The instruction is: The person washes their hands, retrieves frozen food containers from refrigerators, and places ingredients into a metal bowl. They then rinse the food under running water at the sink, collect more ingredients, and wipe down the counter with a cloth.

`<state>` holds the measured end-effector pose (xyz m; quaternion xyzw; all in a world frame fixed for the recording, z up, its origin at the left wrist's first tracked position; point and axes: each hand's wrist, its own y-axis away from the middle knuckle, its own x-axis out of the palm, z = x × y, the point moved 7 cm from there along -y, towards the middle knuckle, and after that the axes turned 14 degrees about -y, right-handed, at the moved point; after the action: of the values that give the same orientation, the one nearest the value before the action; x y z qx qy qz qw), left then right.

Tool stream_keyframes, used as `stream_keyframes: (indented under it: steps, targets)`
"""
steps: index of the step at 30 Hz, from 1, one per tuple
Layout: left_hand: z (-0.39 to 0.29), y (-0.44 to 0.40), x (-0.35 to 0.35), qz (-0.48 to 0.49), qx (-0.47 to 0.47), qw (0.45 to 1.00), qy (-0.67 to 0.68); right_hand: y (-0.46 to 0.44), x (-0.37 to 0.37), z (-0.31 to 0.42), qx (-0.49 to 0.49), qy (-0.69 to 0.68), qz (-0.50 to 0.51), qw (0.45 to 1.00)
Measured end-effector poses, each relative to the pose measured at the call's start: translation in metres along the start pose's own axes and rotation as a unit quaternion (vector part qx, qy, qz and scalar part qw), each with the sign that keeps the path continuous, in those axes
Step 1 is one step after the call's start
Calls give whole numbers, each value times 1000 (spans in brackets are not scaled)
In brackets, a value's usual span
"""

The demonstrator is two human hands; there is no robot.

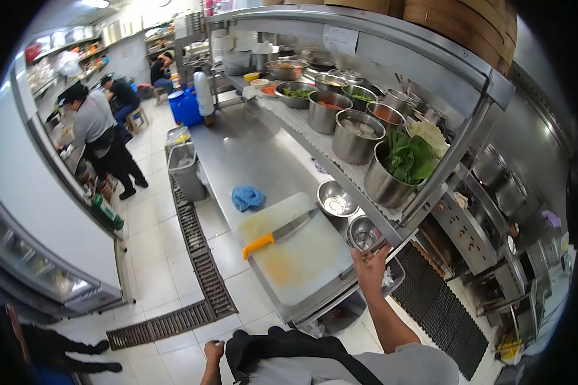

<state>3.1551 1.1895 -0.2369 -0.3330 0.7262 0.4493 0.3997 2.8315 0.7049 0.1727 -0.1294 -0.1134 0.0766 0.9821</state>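
My right hand (pixel 370 262) reaches up to the corner of the steel counter, beside a small metal bowl (pixel 365 233); its fingers are partly spread and nothing shows in them. Low in the view, my left hand (pixel 214 350) hangs near my dark apron with its fingers curled in, and what it holds, if anything, is hidden. A yellow-handled knife (pixel 280 235) lies across the stained white cutting board (pixel 308 266). Behind the board are a crumpled blue cloth (pixel 248 197) and a larger metal bowl (pixel 337 199).
Above the counter, a shelf (pixel 289 117) bears several metal pots, one with leafy greens (pixel 407 157). A grey bin (pixel 186 172) stands left of the counter. Several people are at the left, one standing (pixel 99 122). A floor drain (pixel 202 256) runs alongside.
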Motion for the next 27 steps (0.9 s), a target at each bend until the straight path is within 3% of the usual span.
stream_keyframes:
  steps: [2,3,4,5,6,10,12,14,16,18,19,20,21,22,23,25,26,27]
  targets:
    - [-59,-76,-30,-78,129,988,14,-4,-5,-5,-56,71,21,996]
    - [-92,-120,-40,4,107,992,-60,1,5,12,-35,50,-10,998]
    - [-135,-148,-75,-131,186,974,-15,-1,6,9,-37,52,-27,998]
    - [-189,-166,-119,-136,237,956,111,-2,0,4,-5,1,-44,999]
    - [-237,-189,-153,-223,313,921,55,-1,-5,-2,24,-51,-62,996]
    - [-403,-266,-237,-272,473,825,145,9,17,6,19,17,-143,989]
    - [-470,-292,-251,-248,511,817,93,28,34,13,-1,28,-194,981]
    - [-513,-300,-255,-247,568,783,54,46,57,12,-16,147,-187,971]
    - [-537,-304,-244,-324,545,769,-80,62,86,15,-78,251,-173,949]
    - [-539,-315,-229,-267,582,764,-80,74,116,-16,90,188,-137,968]
    - [-538,-323,-217,-215,603,764,-82,77,132,-22,90,189,-149,966]
    - [-542,-334,-207,-212,611,758,-81,72,157,-31,97,162,-96,977]
    - [-548,-350,-196,-149,616,771,-55,64,180,-36,102,134,-41,985]
    - [-545,-361,-186,-84,616,783,-32,58,197,-44,103,197,-3,975]
    - [-537,-359,-189,-82,620,780,-36,52,213,-56,104,257,36,960]
    - [-524,-348,-214,73,550,821,134,31,235,-89,63,223,67,970]
    - [-516,-323,-238,72,554,819,132,19,239,-115,97,165,35,981]
    - [-503,-287,-273,113,549,789,251,10,248,-134,131,104,2,986]
